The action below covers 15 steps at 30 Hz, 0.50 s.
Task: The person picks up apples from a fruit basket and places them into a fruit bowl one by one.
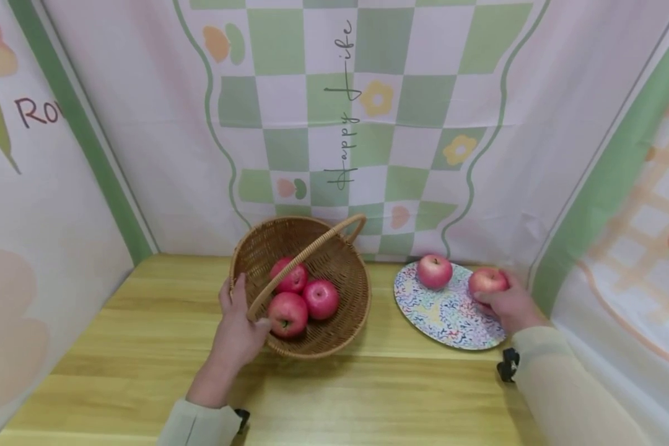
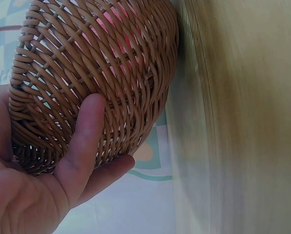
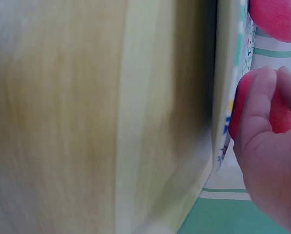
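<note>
On the left of the head view my left hand (image 1: 238,328) grips the side of a brown wicker basket (image 1: 352,272), thumb near the base of its arched handle (image 1: 306,254). The left wrist view shows fingers (image 2: 82,141) against the woven outer wall. Three red apples (image 1: 288,314) lie inside the tilted basket. Over at the right, my right hand (image 1: 517,306) holds another red apple (image 1: 487,280) at the right side of a speckled plate (image 1: 446,316). A second apple (image 1: 435,271) sits at the plate's back edge. The right hand's far fingers are partly hidden in the head view.
Basket and plate stand on a wooden table (image 1: 368,396), with a strip of tabletop between them. Behind hangs a checked green-and-white cloth (image 1: 334,99) close to the table's back edge. More printed cloth panels enclose the left and right sides.
</note>
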Tool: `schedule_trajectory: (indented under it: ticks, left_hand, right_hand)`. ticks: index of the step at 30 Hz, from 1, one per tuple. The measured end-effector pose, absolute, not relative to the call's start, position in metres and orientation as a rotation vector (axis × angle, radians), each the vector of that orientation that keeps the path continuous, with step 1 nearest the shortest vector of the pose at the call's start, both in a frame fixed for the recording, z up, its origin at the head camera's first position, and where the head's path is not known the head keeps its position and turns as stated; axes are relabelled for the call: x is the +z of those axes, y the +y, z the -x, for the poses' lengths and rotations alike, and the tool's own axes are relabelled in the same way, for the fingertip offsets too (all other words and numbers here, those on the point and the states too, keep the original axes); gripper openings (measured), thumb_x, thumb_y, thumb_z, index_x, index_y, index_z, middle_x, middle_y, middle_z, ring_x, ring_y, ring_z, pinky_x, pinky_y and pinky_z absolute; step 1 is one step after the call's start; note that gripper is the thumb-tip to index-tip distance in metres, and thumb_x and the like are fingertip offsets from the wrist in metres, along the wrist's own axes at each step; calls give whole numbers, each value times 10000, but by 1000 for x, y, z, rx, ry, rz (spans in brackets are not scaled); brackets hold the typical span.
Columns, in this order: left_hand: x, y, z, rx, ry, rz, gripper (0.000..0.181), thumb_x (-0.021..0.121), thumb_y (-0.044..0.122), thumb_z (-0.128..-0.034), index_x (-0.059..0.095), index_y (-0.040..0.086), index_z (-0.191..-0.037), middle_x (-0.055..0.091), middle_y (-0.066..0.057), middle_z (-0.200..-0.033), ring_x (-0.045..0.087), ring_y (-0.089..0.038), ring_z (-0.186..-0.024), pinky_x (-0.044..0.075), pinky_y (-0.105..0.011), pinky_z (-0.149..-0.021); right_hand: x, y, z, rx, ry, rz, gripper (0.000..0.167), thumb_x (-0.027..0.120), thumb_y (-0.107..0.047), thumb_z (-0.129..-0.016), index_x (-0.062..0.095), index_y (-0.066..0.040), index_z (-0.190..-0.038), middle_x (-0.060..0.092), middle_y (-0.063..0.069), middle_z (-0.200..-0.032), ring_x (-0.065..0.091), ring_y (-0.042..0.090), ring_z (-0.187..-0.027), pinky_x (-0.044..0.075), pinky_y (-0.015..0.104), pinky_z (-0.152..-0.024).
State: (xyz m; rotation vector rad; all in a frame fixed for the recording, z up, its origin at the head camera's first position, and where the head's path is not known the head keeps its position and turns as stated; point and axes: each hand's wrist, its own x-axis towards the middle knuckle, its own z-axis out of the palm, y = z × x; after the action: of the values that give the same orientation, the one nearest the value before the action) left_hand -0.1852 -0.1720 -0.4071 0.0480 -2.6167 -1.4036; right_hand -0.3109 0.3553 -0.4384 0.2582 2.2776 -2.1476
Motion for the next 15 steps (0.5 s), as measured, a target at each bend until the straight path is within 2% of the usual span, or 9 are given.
schedule_trajectory:
  ticks: [2, 8, 12, 15]
  left_hand:
    - [-407, -172, 185, -1402, -2616, -45, 1017, 648, 34, -857, -22, 160, -1612, -162, -148, -1620, 491, -181, -519, 464, -320, -466]
    - [-408, -172, 186, -1392, -2614, -40, 1014, 646, 33, -852, -15, 154, -1611, -151, -154, -1619, 496, -182, -520, 462, -316, -470]
    - [-407, -172, 186, -1394, -2615, -47, 1007, 633, 21, -845, -9, 147, -1611, -142, -153, -1621, 485, -177, -514, 456, -318, -466]
    - [-406, -171, 186, -1399, -2623, -64, 1006, 624, 12, -842, -11, 146, -1611, -143, -147, -1622, 471, -175, -509, 450, -320, -463]
  right_hand:
    - [-438, 355, 313, -2175, 2250, -281, 1131, 656, 154, -805, -104, -143, -1589, -27, 345, -1573, 600, 196, -942, 540, 361, -866]
    - [-434, 351, 315, -2170, 2207, -253, 992, 489, 113, -912, -194, -197, -1562, 21, 334, -1573, 625, 238, -889, 542, 379, -865]
    - [-433, 350, 313, -2192, 2159, -270, 986, 484, 93, -947, -212, -252, -1554, 7, 314, -1590, 644, 251, -871, 545, 396, -858]
    - [-432, 352, 311, -2207, 2102, -286, 1007, 493, 83, -949, -237, -284, -1539, -30, 300, -1598, 648, 282, -934, 523, 420, -902]
